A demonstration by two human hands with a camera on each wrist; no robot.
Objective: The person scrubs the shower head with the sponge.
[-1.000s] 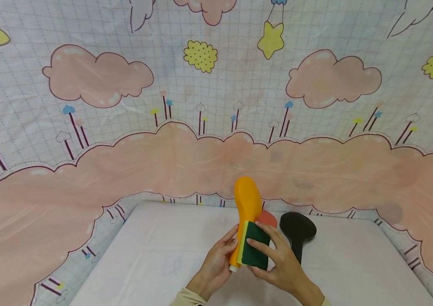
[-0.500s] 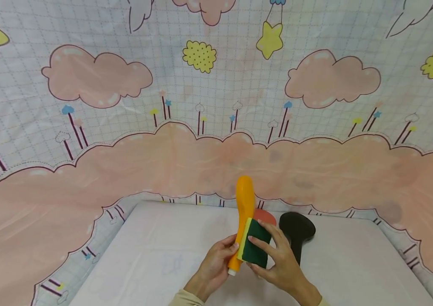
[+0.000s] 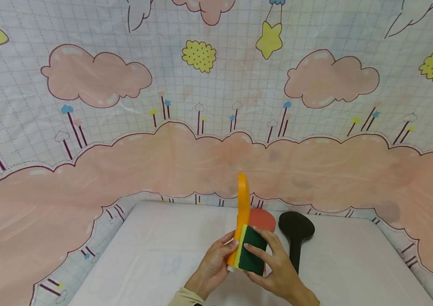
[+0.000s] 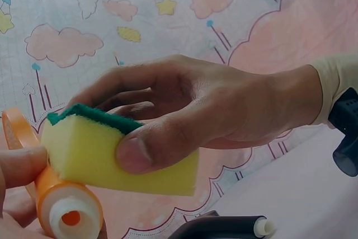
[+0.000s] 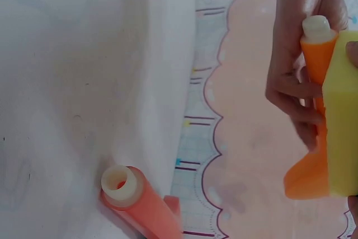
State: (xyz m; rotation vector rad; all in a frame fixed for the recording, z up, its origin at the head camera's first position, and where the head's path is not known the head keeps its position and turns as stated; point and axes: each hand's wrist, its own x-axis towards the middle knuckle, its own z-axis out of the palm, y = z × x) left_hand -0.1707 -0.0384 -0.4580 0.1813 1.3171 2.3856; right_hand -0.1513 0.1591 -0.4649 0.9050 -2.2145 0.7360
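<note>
My left hand grips the handle of an orange shower head, whose head points up and stands nearly edge-on in the head view. A hollow white connector ends its handle. With fingers on the green side and thumb on the yellow side, my right hand holds a green-and-yellow sponge. The sponge's yellow side lies against the handle, beside my left fingers. Both hands are above the white table.
Behind my hands lies a red shower head, its handle partly hidden. To its right is a black shower head. The white table meets a patterned cloth at the back.
The orange shower head has turned from showing its broad face to nearly edge-on. The sponge has moved slightly along the handle, ending a little lower. The red and black shower heads stay put.
</note>
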